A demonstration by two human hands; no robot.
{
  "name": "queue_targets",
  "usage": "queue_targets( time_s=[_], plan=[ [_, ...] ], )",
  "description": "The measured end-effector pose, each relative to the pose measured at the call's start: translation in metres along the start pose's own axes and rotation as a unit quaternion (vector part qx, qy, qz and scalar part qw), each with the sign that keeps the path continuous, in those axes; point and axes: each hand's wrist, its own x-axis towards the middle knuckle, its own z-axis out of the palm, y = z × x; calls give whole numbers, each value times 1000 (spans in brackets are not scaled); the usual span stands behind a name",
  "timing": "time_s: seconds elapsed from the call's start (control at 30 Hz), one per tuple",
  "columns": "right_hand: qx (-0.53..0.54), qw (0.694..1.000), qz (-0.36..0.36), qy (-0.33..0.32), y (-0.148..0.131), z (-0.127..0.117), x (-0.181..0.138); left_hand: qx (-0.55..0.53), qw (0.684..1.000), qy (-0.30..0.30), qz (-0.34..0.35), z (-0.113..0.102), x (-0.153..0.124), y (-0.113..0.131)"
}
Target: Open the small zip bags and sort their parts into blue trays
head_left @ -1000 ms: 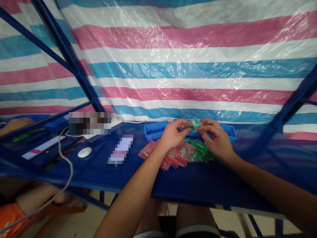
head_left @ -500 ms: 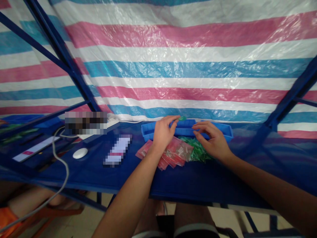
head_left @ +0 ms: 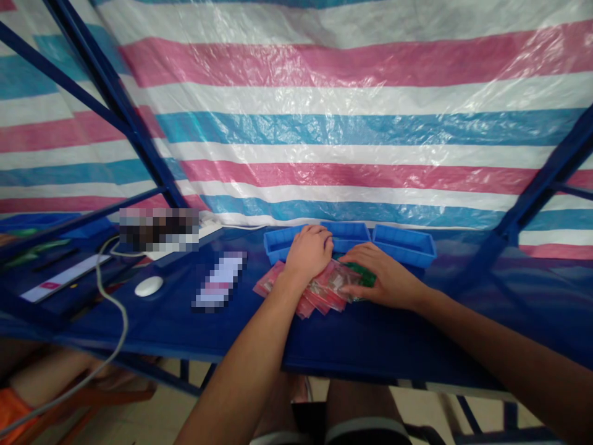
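My left hand [head_left: 310, 252] is closed, its fingers curled down at the front of the blue bins; anything in its grasp is hidden. Beneath and beside it lie overlapping red-and-clear plastic packets [head_left: 319, 296], fanned out on the blue table. My right hand [head_left: 382, 278] cups around a heap of small green plastic pieces [head_left: 364, 272], with thumb and fingers apart. Its thumb reaches the right edge of the packets. The palm and fingers cover much of the green heap.
Blue bins [head_left: 404, 246] line the back of the table [head_left: 417, 334]. To the left are a blurred-out phone-like slab [head_left: 220, 281], a white mouse-shaped object [head_left: 149, 286], a power strip [head_left: 185, 241] and a grey cable [head_left: 125, 315]. Another person's arm [head_left: 50, 374] shows at lower left.
My left hand has lowered from above the bins, and the green piece pinched in it is out of sight. My right hand has come down and left onto the green heap.
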Motion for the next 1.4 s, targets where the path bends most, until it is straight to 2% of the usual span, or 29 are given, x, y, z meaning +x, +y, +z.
queue_targets(
  time_s=[0.07, 0.17, 0.27, 0.37, 0.47, 0.53, 0.63, 0.7, 0.9, 1.1, 1.33, 1.4],
  plan=[
    [3, 1000, 22, -16, 0, 4, -1, -11, 1000, 21, 7, -2, 0, 2],
    [23, 997, 71, -1, 4, 8, -3, -31, 998, 46, 26, -7, 1, 7],
    [76, 989, 118, 39, 9, 9, -4, -81, 993, 70, 47, -11, 2, 11],
    [196, 958, 183, 99, 13, 8, -3, -187, 978, 90, 36, -15, 4, 13],
    [338, 899, 226, 164, 17, 7, 0, -316, 946, 77, -14, -13, 5, 15],
    [383, 868, 240, 206, 19, 5, 2, -391, 918, 57, -44, -10, 6, 15],
    [386, 849, 257, 251, 22, 3, 3, -494, 867, 25, -59, -5, 7, 16],
    [382, 850, 265, 247, 22, 2, 3, -532, 845, 11, -55, -5, 8, 17],
    [413, 842, 279, 209, 18, 0, 4, -495, 868, 12, -37, -13, 5, 20],
    [386, 848, 286, 223, 17, -2, 3, -445, 895, -22, -22, -9, 4, 17],
    [386, 850, 285, 218, 18, 0, 3, -454, 891, -24, -21, -5, 4, 17],
    [371, 856, 282, 225, 20, 1, 2, -437, 899, -1, -24, -7, 4, 19]
  ],
)
